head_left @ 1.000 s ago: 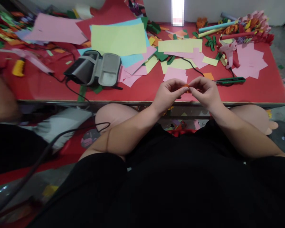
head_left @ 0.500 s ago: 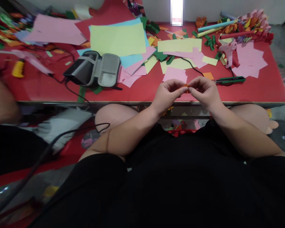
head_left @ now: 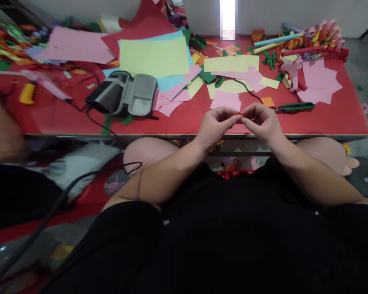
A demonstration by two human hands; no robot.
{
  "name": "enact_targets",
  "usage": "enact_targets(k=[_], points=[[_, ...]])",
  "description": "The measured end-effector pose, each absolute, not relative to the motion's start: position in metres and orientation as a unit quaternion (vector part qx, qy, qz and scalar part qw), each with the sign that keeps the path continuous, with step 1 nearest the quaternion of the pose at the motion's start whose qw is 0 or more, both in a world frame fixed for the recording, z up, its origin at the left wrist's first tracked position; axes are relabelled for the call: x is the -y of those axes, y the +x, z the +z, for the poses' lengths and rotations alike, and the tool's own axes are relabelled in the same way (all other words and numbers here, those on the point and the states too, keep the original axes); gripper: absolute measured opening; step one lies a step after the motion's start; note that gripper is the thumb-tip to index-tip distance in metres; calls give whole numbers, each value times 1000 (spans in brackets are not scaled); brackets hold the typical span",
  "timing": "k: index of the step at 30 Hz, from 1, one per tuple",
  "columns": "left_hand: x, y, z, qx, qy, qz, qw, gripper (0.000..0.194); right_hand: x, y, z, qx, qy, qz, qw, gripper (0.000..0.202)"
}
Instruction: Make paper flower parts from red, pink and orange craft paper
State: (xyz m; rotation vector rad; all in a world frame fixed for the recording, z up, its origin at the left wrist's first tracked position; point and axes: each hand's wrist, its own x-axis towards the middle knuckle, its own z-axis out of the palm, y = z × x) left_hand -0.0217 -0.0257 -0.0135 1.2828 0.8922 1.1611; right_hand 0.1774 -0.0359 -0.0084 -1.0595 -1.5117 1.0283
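Note:
Between my fingertips is a small piece of orange paper [head_left: 240, 116], mostly covered by the fingers and thumbs. My left hand [head_left: 218, 124] pinches it from the left, and my right hand [head_left: 261, 121] pinches it from the right. Both hands are closed on it just above the table's front edge. Behind my left hand lie pink paper squares [head_left: 226, 100]. Beyond my right hand are an orange paper square [head_left: 267, 101] and a green utility knife [head_left: 295, 107]. A pink glue gun [head_left: 294, 73] stands farther back on the right.
An open grey case [head_left: 142, 94] sits on the red table [head_left: 178, 124], left of my hands. Coloured paper sheets [head_left: 155, 56] lie behind it. Another glue gun [head_left: 46, 84] rests at the left, near a co-worker's arm [head_left: 3, 130]. Paper flowers [head_left: 325, 36] are piled at the back right.
The view has tilted slightly, so the table sits a little lower in the picture. Both hands still pinch the orange paper, with only a slight shift of the fingers.

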Motion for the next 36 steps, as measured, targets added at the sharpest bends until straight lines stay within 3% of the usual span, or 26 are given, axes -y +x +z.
enact_targets(k=[4, 7, 11, 23, 36], points=[[25, -21, -13, -394, 528, 492, 569, 23, 35, 178, -7, 620, -440, 443, 475, 45], [22, -24, -12, -398, 532, 482, 571, 30, 32, 180, -5, 594, -442, 467, 483, 53], [16, -30, -6, -393, 567, 480, 542, 39, 27, 184, -2, 565, -451, 501, 475, 56], [3, -45, -1, -389, 640, 432, 503, 30, 26, 191, 5, 561, -477, 509, 446, 60], [-6, -72, 12, -338, 742, 271, 511, 57, 30, 192, -3, 597, -441, 555, 377, 57]])
